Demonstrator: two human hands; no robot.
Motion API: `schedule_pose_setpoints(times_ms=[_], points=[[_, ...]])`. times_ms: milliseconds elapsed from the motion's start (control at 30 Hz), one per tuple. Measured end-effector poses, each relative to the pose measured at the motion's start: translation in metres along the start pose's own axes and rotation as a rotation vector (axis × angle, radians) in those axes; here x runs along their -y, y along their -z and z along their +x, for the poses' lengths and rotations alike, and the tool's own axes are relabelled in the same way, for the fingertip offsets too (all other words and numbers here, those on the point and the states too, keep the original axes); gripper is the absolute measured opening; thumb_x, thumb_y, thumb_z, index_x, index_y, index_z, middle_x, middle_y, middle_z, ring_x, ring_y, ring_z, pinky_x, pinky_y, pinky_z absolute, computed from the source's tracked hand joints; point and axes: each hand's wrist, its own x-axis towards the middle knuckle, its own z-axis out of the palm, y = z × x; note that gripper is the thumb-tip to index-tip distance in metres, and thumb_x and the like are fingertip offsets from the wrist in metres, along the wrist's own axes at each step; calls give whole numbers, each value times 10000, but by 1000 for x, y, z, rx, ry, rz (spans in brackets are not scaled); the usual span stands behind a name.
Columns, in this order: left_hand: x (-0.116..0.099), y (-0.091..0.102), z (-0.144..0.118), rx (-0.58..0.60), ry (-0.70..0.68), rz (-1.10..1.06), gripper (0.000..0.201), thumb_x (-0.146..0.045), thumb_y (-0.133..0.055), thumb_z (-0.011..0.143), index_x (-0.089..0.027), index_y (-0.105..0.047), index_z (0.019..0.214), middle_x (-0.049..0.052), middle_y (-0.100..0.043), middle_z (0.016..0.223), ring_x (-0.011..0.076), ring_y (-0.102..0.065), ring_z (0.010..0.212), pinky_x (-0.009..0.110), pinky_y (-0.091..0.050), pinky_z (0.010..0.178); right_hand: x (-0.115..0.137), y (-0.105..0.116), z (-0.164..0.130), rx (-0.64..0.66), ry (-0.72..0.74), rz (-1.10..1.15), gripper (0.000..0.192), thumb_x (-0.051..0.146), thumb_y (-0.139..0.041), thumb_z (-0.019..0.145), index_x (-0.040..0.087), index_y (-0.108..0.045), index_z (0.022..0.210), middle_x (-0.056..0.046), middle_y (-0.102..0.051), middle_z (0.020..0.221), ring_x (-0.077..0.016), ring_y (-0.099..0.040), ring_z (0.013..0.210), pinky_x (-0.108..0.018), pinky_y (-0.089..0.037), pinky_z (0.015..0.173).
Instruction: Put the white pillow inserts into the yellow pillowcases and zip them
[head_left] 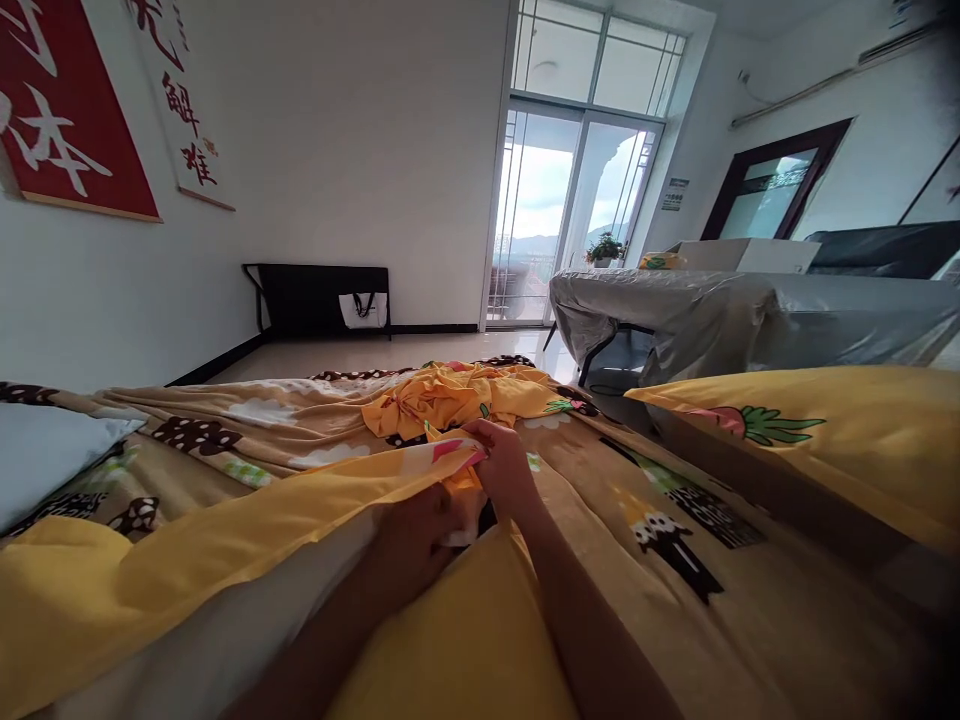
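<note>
A yellow duvet cover [225, 530] lies across a bed spread with a tan patterned sheet [712, 560]. My right hand [501, 468] pinches the cover's edge near the bed's middle, fingers closed on the fabric. My left hand [420, 540] sits just below and to the left, partly under the yellow cloth, gripping the white inner quilt [225, 630] at the opening. A bunched heap of yellow fabric [457, 395] lies beyond both hands.
A white pillow [52, 455] is at the left edge and a yellow pillow [847, 430] with a carrot print at the right. Beyond the bed stand a grey-covered table [750, 315], a black bench [322, 295] and a glass balcony door [570, 210].
</note>
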Motion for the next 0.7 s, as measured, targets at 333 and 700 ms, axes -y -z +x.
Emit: schedule_pose_setpoints(times_ms=[333,700], points=[[-27,16,2,-21,-165,107,497,-187,-444,901,-280,-344,1379,24,-326,1491,154,-254,1378,366,-321,1081,12,5,-4,39,33,-303,331,70,-458,563,176,-664,799,5,-668,721,-141,-566,682,-208,-365,615],[-26,17,7,-121,-143,28,278,-253,-442,902,-263,-583,1142,7,-392,1451,189,-390,1301,362,-377,1065,15,15,-4,164,-11,-465,250,73,-487,611,167,-618,801,-27,-659,742,-144,-536,674,-211,-315,589]])
